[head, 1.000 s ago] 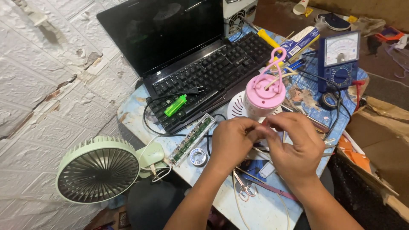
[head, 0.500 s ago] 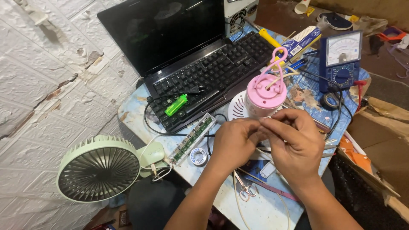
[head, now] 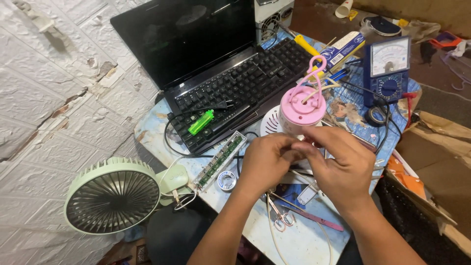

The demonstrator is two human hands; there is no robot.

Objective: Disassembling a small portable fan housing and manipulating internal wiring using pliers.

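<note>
Left hand point(head: 265, 162) and right hand point(head: 341, 167) meet fingertip to fingertip, pinched on something too small to identify, just in front of the pink fan housing point(head: 301, 105); behind that housing, the laptop point(head: 230, 83); right of it, the analogue multimeter point(head: 390, 68); far left of it, the green fan point(head: 110, 196).

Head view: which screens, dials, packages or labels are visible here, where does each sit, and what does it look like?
Black laptop screen: back left of the table, dark, tilted open above its black keyboard.
Blue analogue meter with a white dial face: back right, leaning upright, round knob below the dial.
Long blue and white cardboard box: behind the pink round device, lying slantwise.
Grey computer case: far edge, behind the laptop; no label can be made out.
</note>
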